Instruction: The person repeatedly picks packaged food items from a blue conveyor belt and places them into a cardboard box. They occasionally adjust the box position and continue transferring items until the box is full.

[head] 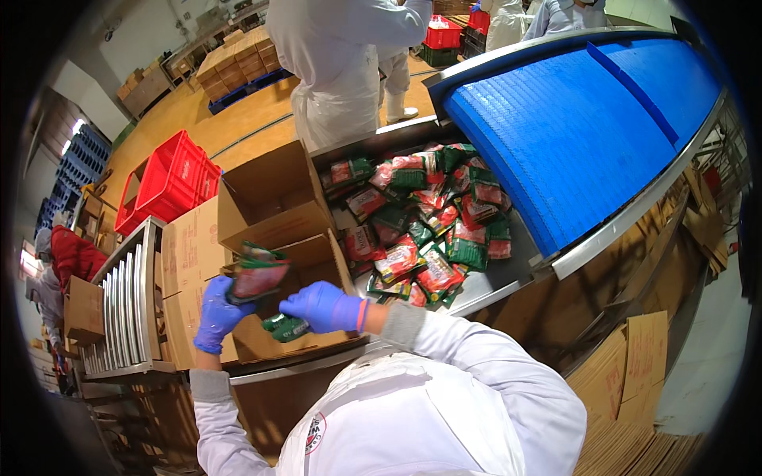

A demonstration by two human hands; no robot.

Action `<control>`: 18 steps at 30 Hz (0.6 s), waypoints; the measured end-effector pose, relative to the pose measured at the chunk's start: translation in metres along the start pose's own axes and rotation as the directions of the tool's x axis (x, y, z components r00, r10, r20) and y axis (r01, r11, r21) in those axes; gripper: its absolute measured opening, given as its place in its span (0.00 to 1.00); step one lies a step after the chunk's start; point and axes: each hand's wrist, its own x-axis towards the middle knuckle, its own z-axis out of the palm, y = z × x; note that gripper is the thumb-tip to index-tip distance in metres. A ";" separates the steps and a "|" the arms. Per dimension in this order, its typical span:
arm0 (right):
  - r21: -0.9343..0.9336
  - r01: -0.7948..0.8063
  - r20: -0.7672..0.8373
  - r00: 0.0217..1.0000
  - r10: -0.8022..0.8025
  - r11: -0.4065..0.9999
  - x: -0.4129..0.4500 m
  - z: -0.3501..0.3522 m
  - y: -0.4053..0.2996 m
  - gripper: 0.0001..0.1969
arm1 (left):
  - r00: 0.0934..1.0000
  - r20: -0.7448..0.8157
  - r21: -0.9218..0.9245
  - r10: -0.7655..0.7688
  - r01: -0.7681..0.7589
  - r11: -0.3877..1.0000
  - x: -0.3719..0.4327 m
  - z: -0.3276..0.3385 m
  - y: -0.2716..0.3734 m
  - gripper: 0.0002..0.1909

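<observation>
My left hand (215, 314), in a blue glove, grips a red and green plastic food packet (259, 278) above an open cardboard box (309, 262). To its right, my gloved right hand (324, 306) holds a green packet (286, 328) low over the same box, near its front wall. Motion blurs the left packet, and its exact number of pieces cannot be told. Beyond stands a second open cardboard box (268, 184). Many similar packets (417, 214) lie heaped in a metal tray (512, 271) to the right of the boxes.
A blue conveyor belt (571, 125) slopes to the tray. Left of the boxes are a roller conveyor (122, 309) and red crates (172, 172). A person in white (339, 65) stands across the tray. Flattened cartons (619, 369) are stacked at the lower right.
</observation>
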 end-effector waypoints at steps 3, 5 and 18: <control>0.127 -0.036 0.097 0.995 0.024 0.991 0.011 0.066 -0.010 0.14 | 0.968 0.136 0.104 0.211 -0.225 0.969 -0.014 0.037 -0.033 0.23; -0.093 -0.114 0.213 0.968 0.132 0.989 -0.013 0.130 0.014 0.15 | 0.910 0.254 0.044 0.329 -0.350 0.936 0.004 0.088 -0.029 0.20; 0.686 -0.403 -0.121 0.757 0.642 0.606 -0.111 0.008 -0.024 0.15 | 0.530 0.845 -0.237 -0.064 0.479 0.846 0.010 0.208 0.009 0.34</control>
